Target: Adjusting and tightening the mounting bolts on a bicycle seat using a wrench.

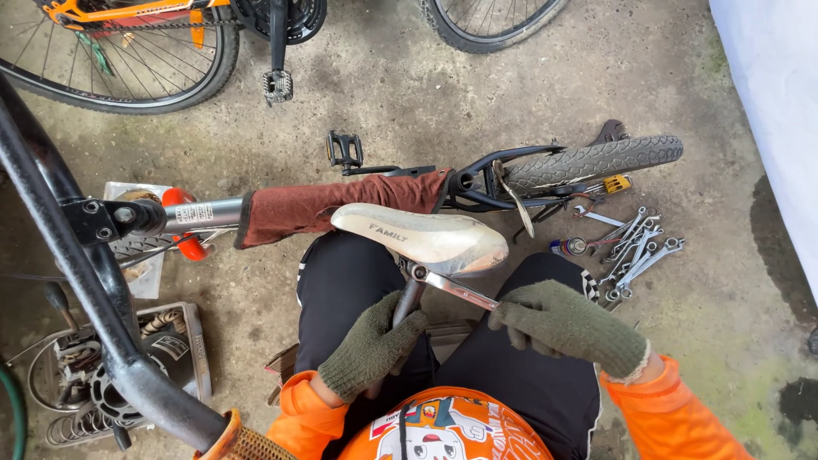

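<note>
At lower centre, a seat post [409, 300] is gripped by the gloved left hand [369, 347]; a spanner [452, 288] on the clamp under the white saddle [422, 236] is grasped by the right hand [569, 328]. The clamp bolt seems mid-turn; steady leverage is called for next. Loose wrenches [635, 251] are seen beyond, right of centre.

A heap of wrenches [635, 251] lies on the concrete floor [400, 94], just right of a small bike's rear tyre [596, 160]. A screwdriver [609, 185] lies near them. Another bike's wheel [128, 72] and pedal [278, 85] stand at top left. A tray [192, 341] of parts sits lower left.
</note>
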